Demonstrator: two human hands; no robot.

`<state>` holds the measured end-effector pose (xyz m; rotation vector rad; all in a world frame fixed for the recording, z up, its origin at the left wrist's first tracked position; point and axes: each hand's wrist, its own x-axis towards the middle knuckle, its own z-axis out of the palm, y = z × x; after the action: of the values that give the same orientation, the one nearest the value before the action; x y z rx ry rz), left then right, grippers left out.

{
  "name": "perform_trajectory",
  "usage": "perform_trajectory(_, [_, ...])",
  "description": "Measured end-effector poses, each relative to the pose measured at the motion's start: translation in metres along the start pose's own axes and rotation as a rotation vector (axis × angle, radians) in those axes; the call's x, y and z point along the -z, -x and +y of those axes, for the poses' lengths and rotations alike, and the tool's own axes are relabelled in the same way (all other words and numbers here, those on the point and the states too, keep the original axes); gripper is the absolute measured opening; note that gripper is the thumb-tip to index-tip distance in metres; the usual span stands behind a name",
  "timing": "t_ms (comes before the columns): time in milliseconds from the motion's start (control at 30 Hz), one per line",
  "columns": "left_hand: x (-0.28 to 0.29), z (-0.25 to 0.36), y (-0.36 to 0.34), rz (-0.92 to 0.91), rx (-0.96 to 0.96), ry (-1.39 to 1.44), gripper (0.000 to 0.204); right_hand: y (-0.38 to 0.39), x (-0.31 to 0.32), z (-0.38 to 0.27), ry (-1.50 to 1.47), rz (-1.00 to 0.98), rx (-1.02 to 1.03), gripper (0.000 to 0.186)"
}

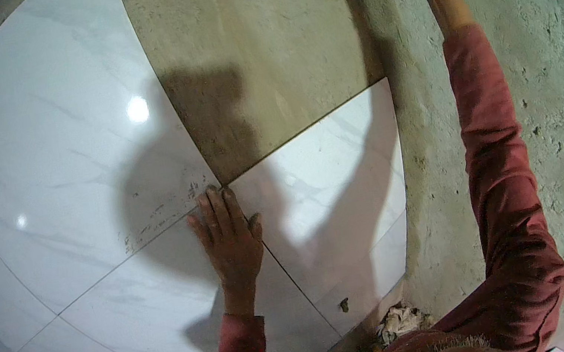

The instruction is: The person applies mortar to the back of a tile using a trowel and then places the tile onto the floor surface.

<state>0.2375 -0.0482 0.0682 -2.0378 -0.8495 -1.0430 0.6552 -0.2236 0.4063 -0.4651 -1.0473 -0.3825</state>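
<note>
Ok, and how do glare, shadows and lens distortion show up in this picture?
Head view: two bright glare spots sit on the white tiles, the upper one larger; head view: a broad dark shadow crosses tiles and bare concrete beyond the left hand; head view: the tile joints bow near the dark, rounded rim.

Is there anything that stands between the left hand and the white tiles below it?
Nothing visible does: the left hand appears to rest palm down on the white tiles, fingertips near the corner where the joints meet. Some dark smudges mark the surface beside the fingertips. The area under the palm is hidden.
</note>
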Motion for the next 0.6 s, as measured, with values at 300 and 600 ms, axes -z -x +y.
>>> perform_trajectory(300, [-0.025, 0.001, 0.005, 0.042, 0.019, -0.11, 0.078, -0.108, -0.078, 0.032, 0.328, 0.16, -0.089, 0.079])
perform_trajectory(600, [-0.035, 0.004, 0.004, -0.001, 0.056, -0.212, 0.077, -0.16, -0.102, 0.071, 0.392, 0.087, -0.067, 0.056])
